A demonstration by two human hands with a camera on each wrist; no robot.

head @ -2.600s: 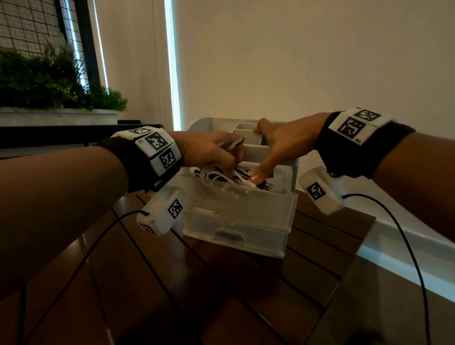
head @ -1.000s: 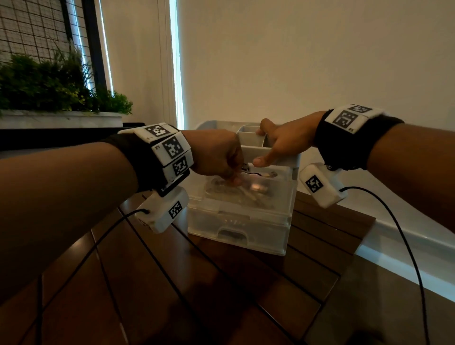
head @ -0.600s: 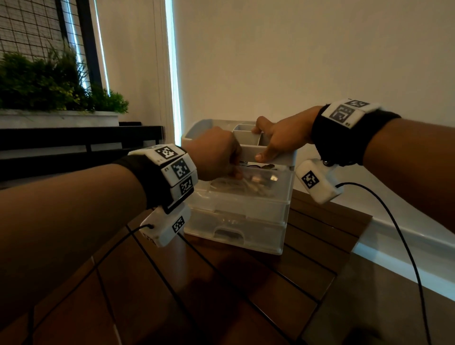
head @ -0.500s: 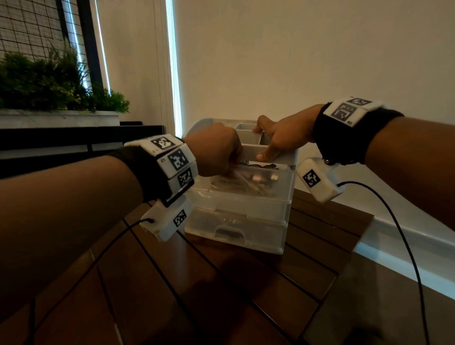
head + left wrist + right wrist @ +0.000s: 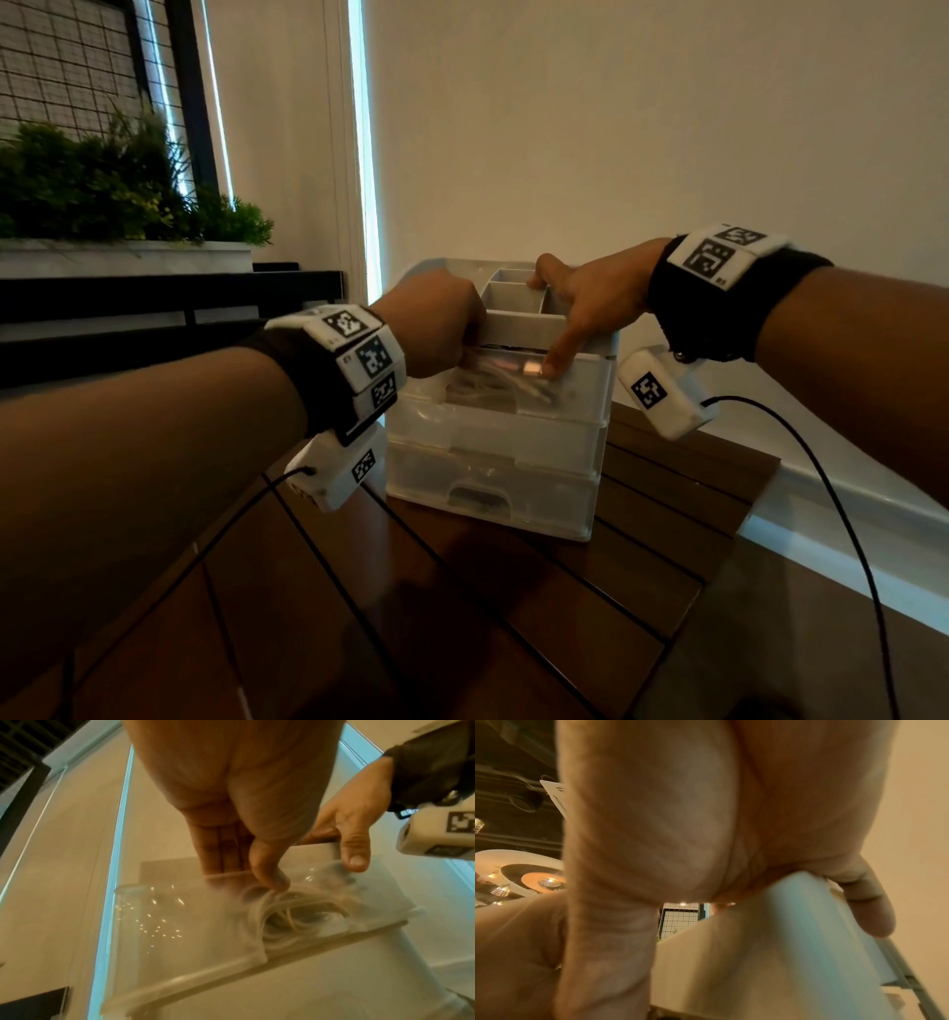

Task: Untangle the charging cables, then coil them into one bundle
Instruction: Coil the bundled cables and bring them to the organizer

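White charging cables [image 5: 493, 383] lie coiled inside the clear top drawer [image 5: 580, 390] of a small plastic drawer unit [image 5: 493, 462] on the wooden table. My left hand [image 5: 436, 324] is at the drawer's front rim. In the left wrist view its fingers [image 5: 221, 850] reach the rim and the thumb [image 5: 267, 870] presses the drawer's clear front [image 5: 180, 923], just above the cables [image 5: 287, 914]. My right hand [image 5: 580, 303] grips the unit's grey top tray, thumb down on its front edge. The right wrist view is mostly filled by my right hand's palm [image 5: 706, 821].
The unit stands near the far edge of the dark slatted table [image 5: 462, 616]. A white ledge [image 5: 847, 539] runs along the wall to the right. A planter with green plants [image 5: 123, 205] sits at the left. Black wrist-camera cords hang over the table.
The top drawer, pulled out with the cables in it earlier, has slid most of the way into the unit under my left hand. My right hand stays on the top tray.
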